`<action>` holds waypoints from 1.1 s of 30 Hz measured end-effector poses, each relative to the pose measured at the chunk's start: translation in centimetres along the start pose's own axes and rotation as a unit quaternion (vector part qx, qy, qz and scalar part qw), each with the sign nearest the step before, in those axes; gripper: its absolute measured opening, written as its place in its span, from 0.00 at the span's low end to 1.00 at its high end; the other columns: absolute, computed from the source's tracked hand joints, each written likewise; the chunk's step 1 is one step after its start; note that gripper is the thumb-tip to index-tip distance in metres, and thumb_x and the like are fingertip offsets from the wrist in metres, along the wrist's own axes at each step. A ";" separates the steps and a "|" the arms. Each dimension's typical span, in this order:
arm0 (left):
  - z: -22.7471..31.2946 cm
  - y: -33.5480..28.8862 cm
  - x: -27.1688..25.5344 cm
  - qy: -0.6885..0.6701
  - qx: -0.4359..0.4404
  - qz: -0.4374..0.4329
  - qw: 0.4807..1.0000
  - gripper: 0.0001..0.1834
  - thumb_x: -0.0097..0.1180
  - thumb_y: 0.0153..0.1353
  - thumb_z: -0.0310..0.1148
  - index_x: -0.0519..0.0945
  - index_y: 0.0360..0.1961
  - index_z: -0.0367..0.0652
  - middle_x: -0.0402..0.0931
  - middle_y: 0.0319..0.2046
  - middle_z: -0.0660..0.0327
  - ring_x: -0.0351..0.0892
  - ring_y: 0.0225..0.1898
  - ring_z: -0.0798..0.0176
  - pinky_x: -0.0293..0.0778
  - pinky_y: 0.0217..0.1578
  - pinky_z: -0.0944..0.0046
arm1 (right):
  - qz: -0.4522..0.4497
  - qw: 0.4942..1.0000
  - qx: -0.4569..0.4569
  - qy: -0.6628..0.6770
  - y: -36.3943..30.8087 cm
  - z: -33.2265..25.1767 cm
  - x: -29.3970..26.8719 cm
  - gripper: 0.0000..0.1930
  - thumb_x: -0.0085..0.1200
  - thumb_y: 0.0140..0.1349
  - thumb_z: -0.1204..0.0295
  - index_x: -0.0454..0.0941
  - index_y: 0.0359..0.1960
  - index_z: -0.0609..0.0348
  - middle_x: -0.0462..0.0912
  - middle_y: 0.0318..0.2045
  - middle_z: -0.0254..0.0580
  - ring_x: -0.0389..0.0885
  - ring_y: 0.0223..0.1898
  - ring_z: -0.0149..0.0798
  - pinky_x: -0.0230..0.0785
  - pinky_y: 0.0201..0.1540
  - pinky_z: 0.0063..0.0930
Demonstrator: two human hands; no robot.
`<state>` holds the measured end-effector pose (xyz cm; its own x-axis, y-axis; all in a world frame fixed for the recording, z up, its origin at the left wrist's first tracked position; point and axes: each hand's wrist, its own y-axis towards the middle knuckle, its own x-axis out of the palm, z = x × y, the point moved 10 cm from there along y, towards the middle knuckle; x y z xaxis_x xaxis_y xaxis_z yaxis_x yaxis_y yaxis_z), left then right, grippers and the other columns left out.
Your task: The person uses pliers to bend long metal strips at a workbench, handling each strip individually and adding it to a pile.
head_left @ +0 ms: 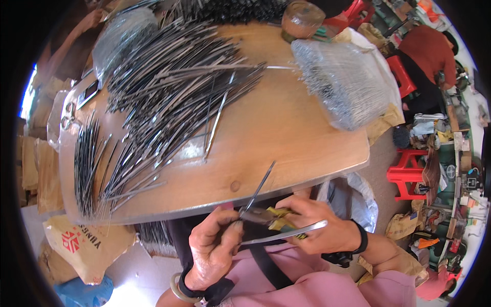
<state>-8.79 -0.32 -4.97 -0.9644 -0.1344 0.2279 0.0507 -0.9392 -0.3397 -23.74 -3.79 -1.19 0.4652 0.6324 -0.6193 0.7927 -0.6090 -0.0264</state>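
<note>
Silver scissors lie at the left edge of the wooden table, above a small group of dark strips and left of the large pile. Below the table's front edge, the left hand is raised, thumb and fingers pinched narrow on the dark strip. From this pinch the strip extends up and right, its long axis slanting away from the body, its far end over the tabletop. Pale flat strip runs rightward from the same hand, rising slightly; whether both are one bent piece cannot be determined. Governing relation: the nose of the pliers points left, across the dark strip's axis, just beside the left fingertips. Whether the jaws clamp the strip cannot be determined. The left hand is nearer to the strip. The right hand wraps the yellow handles, back uppermost, forearm toward the lower right. Farther right, a red stool stands beyond the table.
</note>
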 end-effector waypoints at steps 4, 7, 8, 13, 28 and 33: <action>-1.0 -0.7 -1.4 -0.034 -0.028 0.036 0.998 0.05 0.50 0.64 0.18 0.77 0.39 0.34 0.73 0.23 0.67 0.64 0.18 0.79 0.60 0.19 0.77 | 0.008 0.997 -0.065 -0.043 0.9 -1.5 0.8 0.15 0.60 0.52 0.71 0.76 0.37 0.72 0.72 0.36 0.50 0.77 0.35 0.49 0.73 0.36 0.34; 0.8 -0.2 -2.7 -0.042 0.007 0.103 0.994 0.04 0.52 0.63 0.25 0.76 0.37 0.35 0.72 0.18 0.63 0.63 0.12 0.74 0.56 0.12 0.74 | -0.004 0.997 -0.057 -0.055 2.6 -2.2 0.5 0.16 0.60 0.54 0.69 0.76 0.37 0.73 0.73 0.38 0.51 0.78 0.36 0.49 0.73 0.35 0.35; 1.0 0.3 -3.3 -0.049 0.006 0.101 0.994 0.05 0.53 0.62 0.26 0.76 0.37 0.36 0.72 0.18 0.63 0.63 0.11 0.73 0.56 0.12 0.74 | -0.011 0.997 -0.054 -0.049 3.4 -2.0 0.6 0.18 0.60 0.56 0.67 0.76 0.39 0.73 0.74 0.40 0.53 0.79 0.38 0.50 0.74 0.36 0.37; 5.3 -3.0 -13.6 0.165 0.059 0.274 0.946 0.05 0.54 0.63 0.26 0.77 0.39 0.38 0.74 0.23 0.62 0.59 0.12 0.75 0.51 0.11 0.74 | 0.068 0.985 -0.065 -0.146 6.8 -1.4 -5.9 0.14 0.57 0.60 0.67 0.78 0.41 0.66 0.74 0.38 0.52 0.78 0.35 0.53 0.74 0.35 0.42; 8.6 -1.9 -18.3 0.331 0.191 0.288 0.878 0.12 0.49 0.60 0.16 0.76 0.46 0.30 0.74 0.42 0.59 0.73 0.46 0.65 0.67 0.51 0.67 | 0.219 0.871 -0.079 -0.433 16.3 5.0 -15.8 0.06 0.56 0.44 0.79 0.79 0.27 0.65 0.69 0.30 0.47 0.72 0.35 0.49 0.68 0.35 0.42; 7.7 1.9 -10.9 0.293 0.175 0.167 0.925 0.10 0.50 0.57 0.14 0.78 0.40 0.31 0.76 0.36 0.60 0.76 0.38 0.70 0.69 0.42 0.73 | 0.290 0.860 -0.209 -0.364 15.3 0.2 -14.5 0.06 0.57 0.40 0.79 0.78 0.23 0.66 0.69 0.32 0.46 0.73 0.37 0.48 0.70 0.36 0.41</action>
<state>3.81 -3.11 -1.08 -0.8502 -0.3368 -0.4046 0.3528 -0.9350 0.0371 -18.41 -22.41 7.20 0.5807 -0.2807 -0.7642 0.6536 -0.3991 0.6431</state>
